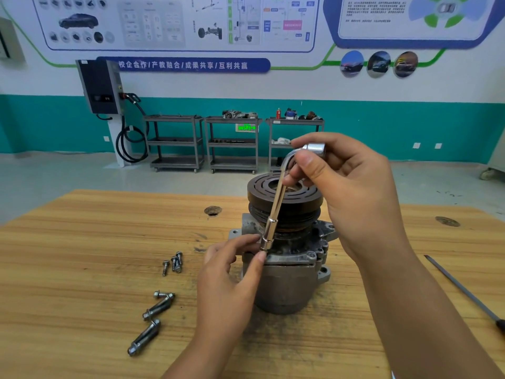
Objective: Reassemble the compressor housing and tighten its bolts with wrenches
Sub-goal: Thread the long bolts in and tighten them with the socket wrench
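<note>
The compressor stands upright near the middle of the tabletop, pulley on top. An L-shaped socket wrench leans steeply across the pulley's front, its lower socket set down on the housing flange. The right hand has its grip curled round the wrench's upper bend; the left hand pinches the lower socket between thumb and fingertips. Loose bolts lie to the left, and a thin rod-like tool lies to the right.
</note>
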The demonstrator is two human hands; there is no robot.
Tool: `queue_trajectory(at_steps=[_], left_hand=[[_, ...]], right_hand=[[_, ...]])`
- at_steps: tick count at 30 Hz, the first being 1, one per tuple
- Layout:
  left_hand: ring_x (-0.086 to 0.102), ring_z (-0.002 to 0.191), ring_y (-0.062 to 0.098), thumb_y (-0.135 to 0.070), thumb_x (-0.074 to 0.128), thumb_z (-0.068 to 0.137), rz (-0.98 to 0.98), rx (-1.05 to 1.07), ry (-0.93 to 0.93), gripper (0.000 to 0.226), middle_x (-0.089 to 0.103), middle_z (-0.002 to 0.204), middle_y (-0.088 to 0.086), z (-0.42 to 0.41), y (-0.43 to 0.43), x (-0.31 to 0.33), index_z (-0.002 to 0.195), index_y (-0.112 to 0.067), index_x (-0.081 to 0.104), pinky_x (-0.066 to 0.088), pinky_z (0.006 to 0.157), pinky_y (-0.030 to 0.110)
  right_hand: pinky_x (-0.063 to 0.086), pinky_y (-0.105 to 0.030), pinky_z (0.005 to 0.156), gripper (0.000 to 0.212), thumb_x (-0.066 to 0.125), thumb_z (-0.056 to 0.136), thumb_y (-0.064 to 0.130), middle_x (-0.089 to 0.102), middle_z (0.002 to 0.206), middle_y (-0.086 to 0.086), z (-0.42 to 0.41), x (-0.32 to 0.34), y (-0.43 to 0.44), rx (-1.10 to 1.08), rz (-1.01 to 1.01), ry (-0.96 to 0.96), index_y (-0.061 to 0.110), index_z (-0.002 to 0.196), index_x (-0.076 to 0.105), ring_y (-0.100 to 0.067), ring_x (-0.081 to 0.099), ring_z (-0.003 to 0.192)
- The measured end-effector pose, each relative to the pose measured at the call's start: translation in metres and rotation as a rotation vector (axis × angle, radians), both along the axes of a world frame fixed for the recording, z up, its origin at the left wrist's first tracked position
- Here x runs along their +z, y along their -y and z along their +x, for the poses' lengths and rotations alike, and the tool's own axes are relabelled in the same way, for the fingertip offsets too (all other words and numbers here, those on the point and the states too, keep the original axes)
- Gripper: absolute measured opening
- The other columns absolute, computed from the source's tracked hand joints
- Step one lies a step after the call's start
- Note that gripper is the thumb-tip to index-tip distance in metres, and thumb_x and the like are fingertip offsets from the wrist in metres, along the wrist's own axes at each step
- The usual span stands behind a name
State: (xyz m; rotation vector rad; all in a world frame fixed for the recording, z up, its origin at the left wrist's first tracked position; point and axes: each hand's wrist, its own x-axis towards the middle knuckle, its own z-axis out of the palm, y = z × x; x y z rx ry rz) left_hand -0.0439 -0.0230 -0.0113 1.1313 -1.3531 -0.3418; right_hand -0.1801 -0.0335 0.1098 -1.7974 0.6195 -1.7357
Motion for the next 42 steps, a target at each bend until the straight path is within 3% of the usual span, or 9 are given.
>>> queue_trajectory(at_steps=[9,13,21,25,30,35,37,40,42], left_hand=[[0.05,0.099,-0.009,-0.032,0.067,0.074,0.031,-0.008,0.003,0.024,0.06,0.094,-0.027,-0.001,0.0,0.0,0.09,-0.049,0.062,0.036,0.078,0.001],[0.054,0.095,-0.006,-0.029,0.071,0.075,0.024,-0.003,-0.015,0.024,0.061,0.09,-0.019,-0.001,0.001,-0.002,0.088,-0.048,0.063,0.036,0.077,0.001],[0.054,0.088,-0.003,-0.042,0.051,0.08,-0.018,-0.019,-0.065,0.015,0.063,0.086,-0.032,0.001,0.004,0.006,0.081,-0.047,0.065,0.038,0.072,0.007],[0.051,0.103,0.002,-0.045,0.051,0.091,0.006,-0.041,-0.046,0.02,0.065,0.093,-0.025,0.006,0.008,0.006,0.08,-0.046,0.067,0.037,0.087,0.017],[0.042,0.122,-0.003,-0.044,0.043,0.084,0.08,-0.173,-0.133,0.034,0.055,0.118,-0.023,0.01,0.014,0.004,0.087,-0.031,0.075,0.034,0.102,0.027],[0.042,0.121,-0.01,-0.044,0.04,0.085,0.086,-0.258,-0.204,0.043,0.052,0.125,-0.021,0.008,0.015,0.004,0.093,-0.022,0.075,0.033,0.099,0.017],[0.044,0.118,-0.011,-0.046,0.045,0.081,0.086,-0.264,-0.215,0.037,0.052,0.122,-0.021,0.006,0.015,0.006,0.093,-0.026,0.073,0.036,0.096,0.017],[0.049,0.11,-0.01,-0.049,0.058,0.07,0.076,-0.229,-0.216,0.023,0.055,0.111,-0.025,0.004,0.017,0.01,0.083,-0.033,0.068,0.044,0.088,0.025],[0.051,0.109,-0.006,-0.051,0.063,0.063,0.083,-0.203,-0.21,0.023,0.056,0.109,-0.022,0.005,0.021,0.011,0.076,-0.032,0.067,0.045,0.09,0.033]], right_hand=[[0.051,-0.014,0.07,0.02,0.057,0.09,0.006,0.069,0.073,0.008,0.0,-0.004,0.007,0.021,0.035,-0.072,0.024,0.096,0.064,-0.008,0.068,0.073],[0.05,-0.017,0.078,0.023,0.062,0.088,0.013,0.067,0.09,0.017,0.002,-0.008,0.012,-0.098,-0.017,-0.139,0.036,0.091,0.06,-0.003,0.064,0.087],[0.049,-0.023,0.086,0.018,0.052,0.094,0.009,0.073,0.085,0.009,0.008,-0.016,0.02,-0.016,0.098,-0.264,0.024,0.102,0.057,-0.001,0.065,0.093],[0.049,-0.012,0.078,0.021,0.052,0.094,0.007,0.072,0.085,0.008,0.009,-0.017,0.018,0.017,0.122,-0.331,0.026,0.098,0.059,0.0,0.066,0.087],[0.046,-0.006,0.074,0.021,0.06,0.089,0.011,0.069,0.082,0.014,0.012,-0.017,0.016,-0.079,0.09,-0.366,0.032,0.088,0.058,0.007,0.062,0.085],[0.045,-0.008,0.066,0.017,0.071,0.081,0.019,0.063,0.074,0.012,0.018,-0.02,0.016,-0.168,0.087,-0.335,0.03,0.083,0.058,0.003,0.059,0.077],[0.046,-0.012,0.069,0.014,0.072,0.079,0.025,0.062,0.075,0.011,0.021,-0.023,0.017,-0.223,0.094,-0.332,0.028,0.084,0.059,-0.003,0.058,0.078],[0.046,-0.04,0.086,0.012,0.07,0.08,0.033,0.06,0.073,0.012,0.026,-0.024,0.016,-0.297,0.084,-0.37,0.03,0.082,0.059,-0.016,0.057,0.086],[0.042,-0.049,0.091,0.007,0.065,0.084,0.033,0.063,0.08,0.011,0.028,-0.023,0.014,-0.303,0.056,-0.412,0.027,0.084,0.062,-0.015,0.058,0.088]])
